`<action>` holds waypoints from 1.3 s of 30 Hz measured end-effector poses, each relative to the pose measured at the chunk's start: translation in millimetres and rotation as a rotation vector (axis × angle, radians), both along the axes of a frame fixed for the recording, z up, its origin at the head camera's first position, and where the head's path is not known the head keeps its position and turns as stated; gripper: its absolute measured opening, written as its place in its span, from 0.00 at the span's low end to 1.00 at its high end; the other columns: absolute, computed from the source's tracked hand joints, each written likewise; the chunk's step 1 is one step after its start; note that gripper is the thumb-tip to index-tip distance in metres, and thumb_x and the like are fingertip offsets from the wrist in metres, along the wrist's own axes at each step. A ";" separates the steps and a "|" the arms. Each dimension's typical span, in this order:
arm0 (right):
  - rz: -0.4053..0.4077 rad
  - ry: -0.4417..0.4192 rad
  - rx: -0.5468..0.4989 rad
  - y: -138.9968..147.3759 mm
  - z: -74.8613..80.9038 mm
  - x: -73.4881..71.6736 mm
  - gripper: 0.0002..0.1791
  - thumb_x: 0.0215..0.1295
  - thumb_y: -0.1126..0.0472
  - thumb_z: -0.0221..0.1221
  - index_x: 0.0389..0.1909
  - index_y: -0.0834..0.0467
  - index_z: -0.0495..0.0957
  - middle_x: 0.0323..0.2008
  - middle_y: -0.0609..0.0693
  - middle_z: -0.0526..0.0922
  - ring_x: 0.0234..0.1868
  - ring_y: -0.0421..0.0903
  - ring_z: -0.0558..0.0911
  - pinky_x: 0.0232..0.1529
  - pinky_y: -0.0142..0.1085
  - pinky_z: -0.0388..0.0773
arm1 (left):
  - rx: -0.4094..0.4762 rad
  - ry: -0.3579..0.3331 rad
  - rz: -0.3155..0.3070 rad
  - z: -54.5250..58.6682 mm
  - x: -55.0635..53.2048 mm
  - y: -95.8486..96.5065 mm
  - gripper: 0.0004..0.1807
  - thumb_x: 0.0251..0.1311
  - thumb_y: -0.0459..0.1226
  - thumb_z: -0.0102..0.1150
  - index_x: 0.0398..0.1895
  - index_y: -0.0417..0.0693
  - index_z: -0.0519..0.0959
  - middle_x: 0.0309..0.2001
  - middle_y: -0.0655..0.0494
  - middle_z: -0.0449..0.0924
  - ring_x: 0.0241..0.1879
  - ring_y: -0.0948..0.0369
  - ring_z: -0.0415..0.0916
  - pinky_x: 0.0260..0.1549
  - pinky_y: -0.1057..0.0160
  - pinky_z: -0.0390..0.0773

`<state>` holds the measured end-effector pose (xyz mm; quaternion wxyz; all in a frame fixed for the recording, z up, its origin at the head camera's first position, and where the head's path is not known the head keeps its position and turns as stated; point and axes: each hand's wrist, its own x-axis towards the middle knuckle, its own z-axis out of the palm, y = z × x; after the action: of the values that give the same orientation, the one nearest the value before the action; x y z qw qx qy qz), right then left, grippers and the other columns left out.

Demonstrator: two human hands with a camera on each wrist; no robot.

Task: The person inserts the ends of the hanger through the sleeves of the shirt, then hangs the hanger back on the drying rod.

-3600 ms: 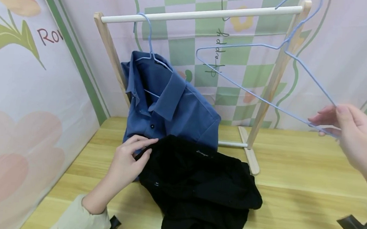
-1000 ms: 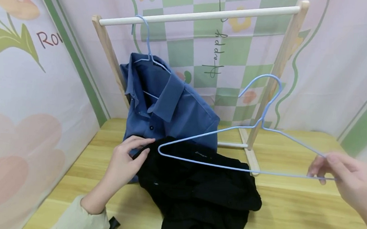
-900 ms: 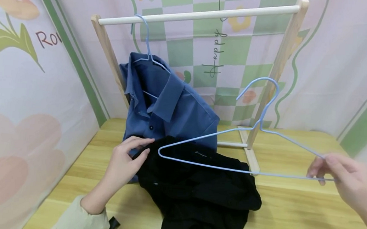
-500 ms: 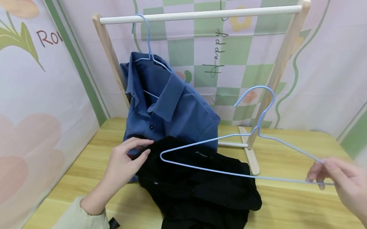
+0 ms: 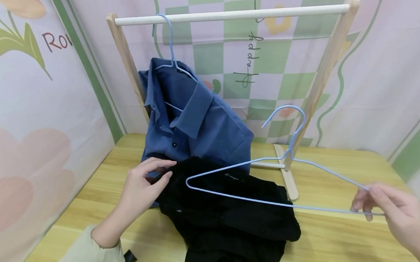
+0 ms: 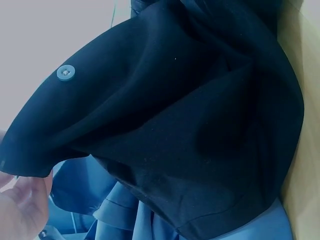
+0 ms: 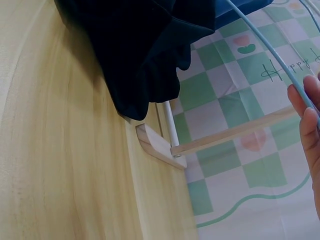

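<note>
Black trousers [image 5: 232, 226] lie on the table, waist opening facing up, their top overlapping the shirt's lower front. My left hand [image 5: 142, 183] pinches the left edge of the waistband between thumb and fingers; a button shows on the dark cloth [image 6: 165, 95] in the left wrist view. In my right hand [image 5: 396, 211] is the right end of a light blue wire hanger [image 5: 291, 147], pinched between thumb and fingers. Its hook points up, and its left corner overlaps the waist opening in the head view. No garment hangs on this hanger.
Behind the trousers stands a wooden clothes rack [image 5: 232, 16] with a white top bar. A blue button shirt [image 5: 219, 127] hangs at its left on another blue hanger. The rack's right foot [image 5: 288, 183] rests on the wooden table [image 5: 345, 177]. Printed curtains [image 5: 390, 58] enclose the space.
The right hand has brought the hanger down from beside the rack's right post to over the trousers, sinking slightly lower in the last second. The left hand keeps its hold on the waistband.
</note>
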<state>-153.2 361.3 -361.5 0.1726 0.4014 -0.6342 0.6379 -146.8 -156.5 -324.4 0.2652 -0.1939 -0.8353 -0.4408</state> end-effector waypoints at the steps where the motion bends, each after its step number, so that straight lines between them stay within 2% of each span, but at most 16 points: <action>1: -0.013 -0.004 0.009 -0.1 -0.2 0.4 0.23 0.70 0.87 0.32 0.35 0.77 0.78 0.30 0.56 0.85 0.27 0.42 0.80 0.17 0.35 0.64 | 0.002 -0.002 -0.001 0.1 0.2 0.1 0.15 0.59 0.25 0.70 0.46 0.50 0.89 0.42 0.60 0.86 0.39 0.62 0.81 0.33 0.59 0.82; 8: -0.112 -0.017 0.083 -2.6 -0.7 2.6 0.20 0.70 0.87 0.37 0.35 0.74 0.79 0.28 0.53 0.84 0.26 0.39 0.78 0.18 0.35 0.66 | 0.018 0.007 -0.009 1.0 1.4 0.7 0.15 0.60 0.25 0.69 0.46 0.51 0.89 0.42 0.60 0.86 0.39 0.61 0.81 0.31 0.64 0.80; 15: -0.111 0.005 0.108 -5.5 -4.5 0.7 0.20 0.69 0.88 0.39 0.38 0.74 0.80 0.28 0.53 0.84 0.26 0.39 0.79 0.18 0.34 0.67 | 0.019 0.026 -0.008 1.4 2.5 1.5 0.15 0.59 0.25 0.69 0.45 0.51 0.89 0.42 0.61 0.86 0.39 0.61 0.80 0.30 0.65 0.79; 17: -0.147 0.012 0.149 -6.8 -4.6 1.7 0.21 0.70 0.87 0.40 0.39 0.71 0.82 0.28 0.51 0.85 0.26 0.37 0.79 0.18 0.33 0.68 | 0.022 0.026 -0.013 1.3 2.8 1.8 0.15 0.60 0.25 0.69 0.46 0.50 0.89 0.42 0.61 0.86 0.39 0.62 0.80 0.29 0.64 0.79; 22: -0.150 0.015 0.146 -11.3 -5.6 2.0 0.20 0.70 0.87 0.41 0.39 0.71 0.82 0.28 0.51 0.85 0.27 0.37 0.79 0.18 0.34 0.68 | 0.047 0.000 -0.040 0.0 3.4 2.4 0.15 0.60 0.26 0.69 0.47 0.49 0.89 0.43 0.59 0.86 0.38 0.62 0.80 0.29 0.62 0.80; 24: -0.111 0.012 0.104 -13.4 -7.1 0.9 0.19 0.69 0.88 0.41 0.39 0.74 0.81 0.28 0.54 0.84 0.27 0.39 0.80 0.18 0.35 0.67 | 0.059 -0.021 -0.053 -0.8 3.7 2.6 0.15 0.61 0.26 0.69 0.49 0.49 0.88 0.44 0.59 0.85 0.39 0.62 0.81 0.30 0.62 0.80; 30: -0.099 0.033 0.091 -20.9 -8.9 0.7 0.19 0.69 0.87 0.42 0.40 0.73 0.81 0.29 0.53 0.85 0.28 0.38 0.81 0.19 0.33 0.68 | 0.116 -0.082 -0.115 -1.5 4.2 3.1 0.16 0.63 0.27 0.68 0.52 0.47 0.88 0.44 0.58 0.85 0.41 0.61 0.79 0.34 0.64 0.80; 35: -0.086 0.072 0.084 -29.0 -9.0 0.1 0.17 0.72 0.84 0.45 0.40 0.72 0.82 0.29 0.52 0.85 0.28 0.37 0.80 0.19 0.33 0.66 | 0.172 -0.088 -0.166 -0.2 4.1 4.3 0.15 0.63 0.26 0.67 0.52 0.45 0.88 0.44 0.56 0.85 0.42 0.59 0.76 0.35 0.68 0.78; 39: -0.086 0.100 0.096 -35.6 -8.4 -0.2 0.15 0.73 0.82 0.47 0.40 0.70 0.83 0.30 0.51 0.86 0.28 0.36 0.79 0.18 0.33 0.66 | 0.205 -0.096 -0.176 1.4 5.7 6.7 0.15 0.63 0.26 0.67 0.52 0.45 0.88 0.44 0.55 0.85 0.42 0.59 0.75 0.34 0.69 0.77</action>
<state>-153.4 325.8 -369.9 0.2119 0.4129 -0.6714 0.5778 -141.0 -149.8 -323.0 0.2037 -0.2170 -0.7776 -0.5539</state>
